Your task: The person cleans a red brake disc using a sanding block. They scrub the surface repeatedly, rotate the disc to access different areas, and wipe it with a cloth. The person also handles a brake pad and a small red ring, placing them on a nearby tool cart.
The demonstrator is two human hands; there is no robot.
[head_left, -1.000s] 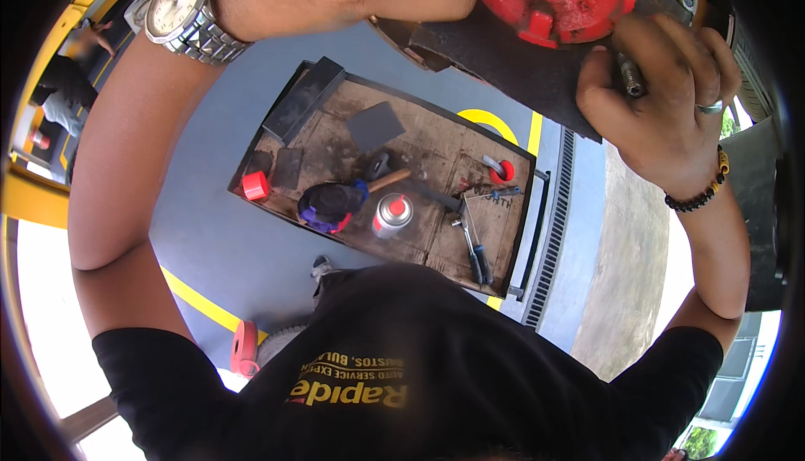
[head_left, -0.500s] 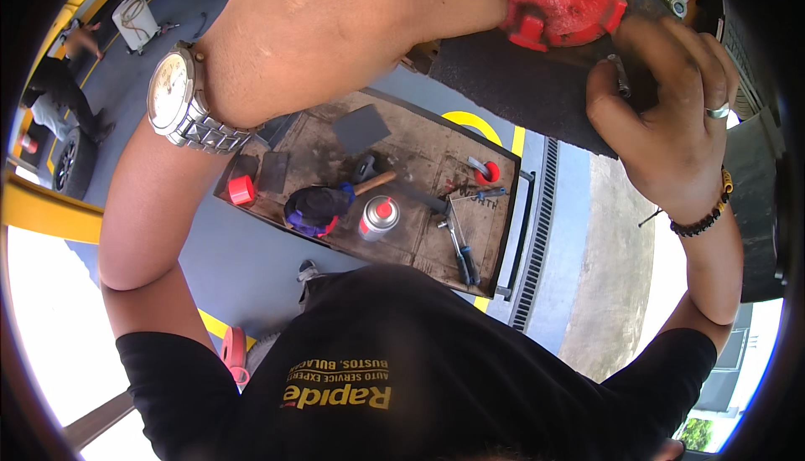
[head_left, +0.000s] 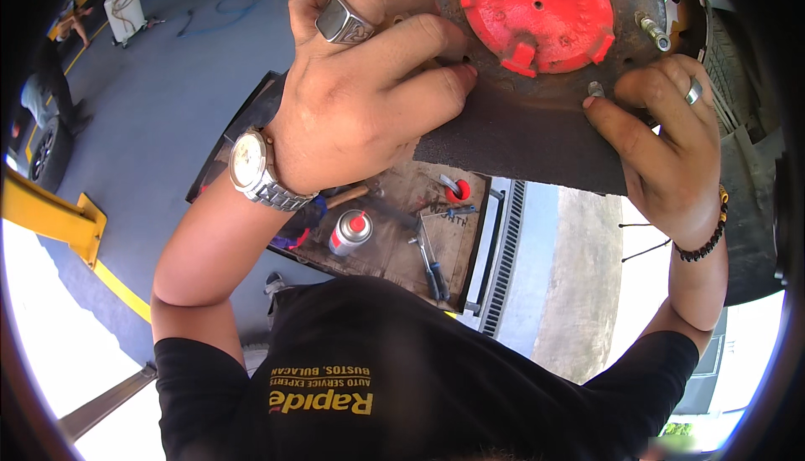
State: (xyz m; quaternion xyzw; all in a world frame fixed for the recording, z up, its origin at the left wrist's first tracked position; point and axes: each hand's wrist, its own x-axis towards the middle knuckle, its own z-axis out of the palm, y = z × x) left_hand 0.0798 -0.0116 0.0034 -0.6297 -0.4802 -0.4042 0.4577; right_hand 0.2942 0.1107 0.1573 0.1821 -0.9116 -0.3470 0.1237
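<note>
My left hand [head_left: 369, 84] and right hand [head_left: 671, 142] curl at the drum [head_left: 537, 130], grip unclear; looks heavy, stiff, best held by opposite sides.

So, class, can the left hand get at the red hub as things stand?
Probably yes: the left hand is curled close beside the red hub, and nothing visible stands between them.

Left hand [head_left: 369, 84]: what its curled fingers bear on is hidden behind them.
Right hand [head_left: 675, 134]: some fingertips lost in shadow.
Dark metal part [head_left: 520, 138]: cut off at the far edge; left side behind the left hand.
Bench top [head_left: 390, 251]: partly covered by the left hand.
Dark cloth bundle [head_left: 293, 230]: partly behind the watch [head_left: 251, 162]; form unclear.
Other person [head_left: 42, 96]: blurred, half lost in the dark left rim.
</note>
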